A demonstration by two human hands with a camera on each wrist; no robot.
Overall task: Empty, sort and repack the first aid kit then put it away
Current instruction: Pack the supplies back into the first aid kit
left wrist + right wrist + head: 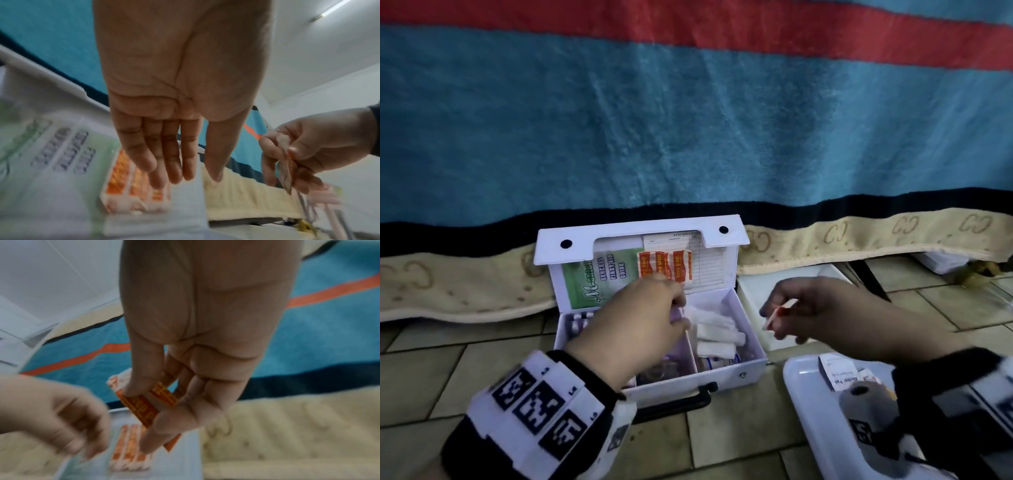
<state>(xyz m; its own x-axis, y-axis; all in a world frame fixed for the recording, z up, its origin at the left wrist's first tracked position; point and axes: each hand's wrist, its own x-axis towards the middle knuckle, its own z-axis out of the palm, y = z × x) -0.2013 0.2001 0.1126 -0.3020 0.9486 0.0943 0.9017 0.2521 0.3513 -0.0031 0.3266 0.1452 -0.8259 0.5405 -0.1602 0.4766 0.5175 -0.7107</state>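
The white first aid kit [688, 381] stands open on the tiled floor, its lid leaning back on a hanging blanket. A green guide [599, 277] and a strip of orange plasters [666, 265] [123, 175] [129, 456] sit in the lid. White gauze rolls [717, 330] lie in the right compartment. My left hand [654, 308] [191, 175] reaches over the box just below the lid's plasters, fingers straight and holding nothing. To the right of the kit, my right hand [777, 315] [148, 404] pinches a few orange plaster packets [779, 312] [141, 408] between thumb and fingers.
A white tray [811, 394] at the lower right holds an alcohol pad packet [839, 375]. A second flat white tray [753, 308] lies just right of the kit. The blue and red blanket [688, 120] hangs behind as a wall. A black handle is on the kit's front.
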